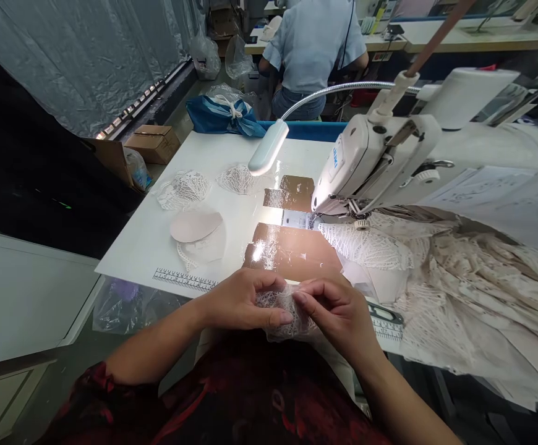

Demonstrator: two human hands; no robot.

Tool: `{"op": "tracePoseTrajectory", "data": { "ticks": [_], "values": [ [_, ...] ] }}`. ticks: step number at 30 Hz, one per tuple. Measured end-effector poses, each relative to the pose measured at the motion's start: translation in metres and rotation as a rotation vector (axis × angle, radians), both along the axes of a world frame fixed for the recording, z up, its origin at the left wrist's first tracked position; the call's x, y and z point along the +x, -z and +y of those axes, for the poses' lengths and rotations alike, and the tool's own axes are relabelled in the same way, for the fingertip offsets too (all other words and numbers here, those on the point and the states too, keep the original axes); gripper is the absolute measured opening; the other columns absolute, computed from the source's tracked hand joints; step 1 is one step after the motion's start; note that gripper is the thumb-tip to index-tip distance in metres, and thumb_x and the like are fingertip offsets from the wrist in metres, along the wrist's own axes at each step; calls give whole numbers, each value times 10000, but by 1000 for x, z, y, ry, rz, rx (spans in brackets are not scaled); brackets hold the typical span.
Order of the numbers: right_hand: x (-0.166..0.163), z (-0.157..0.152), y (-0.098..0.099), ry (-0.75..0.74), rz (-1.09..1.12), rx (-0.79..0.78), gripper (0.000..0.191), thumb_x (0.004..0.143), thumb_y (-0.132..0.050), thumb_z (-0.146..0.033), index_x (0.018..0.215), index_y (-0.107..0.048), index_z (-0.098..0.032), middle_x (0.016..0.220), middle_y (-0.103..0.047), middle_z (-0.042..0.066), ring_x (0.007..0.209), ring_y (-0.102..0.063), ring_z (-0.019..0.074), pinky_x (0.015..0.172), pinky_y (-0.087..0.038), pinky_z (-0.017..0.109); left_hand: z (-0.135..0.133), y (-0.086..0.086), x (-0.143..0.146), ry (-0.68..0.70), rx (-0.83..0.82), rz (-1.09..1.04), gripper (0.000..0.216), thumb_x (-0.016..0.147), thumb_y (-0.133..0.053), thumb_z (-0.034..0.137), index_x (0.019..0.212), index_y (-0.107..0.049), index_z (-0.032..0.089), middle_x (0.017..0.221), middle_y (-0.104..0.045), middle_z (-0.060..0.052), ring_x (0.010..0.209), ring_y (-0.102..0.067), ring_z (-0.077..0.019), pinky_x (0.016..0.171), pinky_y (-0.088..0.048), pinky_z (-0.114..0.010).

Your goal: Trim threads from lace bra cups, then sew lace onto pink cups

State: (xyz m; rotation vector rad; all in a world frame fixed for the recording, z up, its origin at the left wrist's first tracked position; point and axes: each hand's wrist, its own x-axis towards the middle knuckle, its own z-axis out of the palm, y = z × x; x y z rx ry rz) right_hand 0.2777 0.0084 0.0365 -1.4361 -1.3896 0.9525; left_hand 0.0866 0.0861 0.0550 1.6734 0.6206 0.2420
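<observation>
A small piece of white lace fabric point(278, 303) is held at the table's front edge, close to my body. My left hand point(250, 300) grips its left side between thumb and fingers. Opposite it, my right hand point(331, 309) pinches the upper right part of the lace with thumb and forefinger. Just beyond both hands lies a brown taped sheet point(292, 247) on the sewing bed. The needle area of a white sewing machine point(357, 161) stands further back to the right, with a lace piece point(366, 244) beside its presser foot.
Lace cups point(184, 188) and beige oval pads point(195, 226) lie on the white table point(134, 247). A printed ruler point(183, 279) runs along its front edge. Lace fabric point(482, 296) is heaped at right. A lamp point(269, 147) overhangs the table; a person point(315, 49) sits beyond.
</observation>
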Motion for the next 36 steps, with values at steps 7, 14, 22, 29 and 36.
{"op": "tracePoseTrajectory", "data": {
  "ticks": [7,14,22,29,36],
  "values": [
    [1,0,-1,56,-227,127,184,842,-637,-279,682,-662,-191,568,-653,-23,473,-547,108,459,-389,222,0,-2,10,-2,246,27,255,898,-491,322,811,-614,117,667,-508,18,621,-437,-88,564,-333,-201],
    [11,4,-3,-116,-160,147,46,817,-664,-207,774,-652,-217,826,-705,7,762,-654,157,677,-499,246,4,-1,12,40,294,10,285,930,-426,290,791,-602,114,650,-492,18,607,-425,-87,566,-337,-206],
    [6,1,0,21,-111,197,142,796,-663,-159,670,-619,-205,699,-693,-9,618,-640,128,556,-479,222,5,-2,14,105,327,4,255,901,-488,334,893,-632,123,716,-570,1,649,-490,-102,599,-372,-211],
    [13,5,1,-35,-115,121,128,823,-653,-215,698,-629,-209,701,-703,0,632,-641,146,553,-473,244,8,1,20,57,270,-16,226,903,-475,273,809,-603,113,670,-503,20,622,-435,-86,575,-346,-205],
    [20,8,2,-44,-102,32,142,829,-650,-293,721,-620,-206,748,-674,11,674,-616,156,604,-463,271,11,2,26,13,141,-40,178,881,-508,266,827,-600,123,711,-521,14,657,-448,-89,576,-364,-187]
  ]
}}
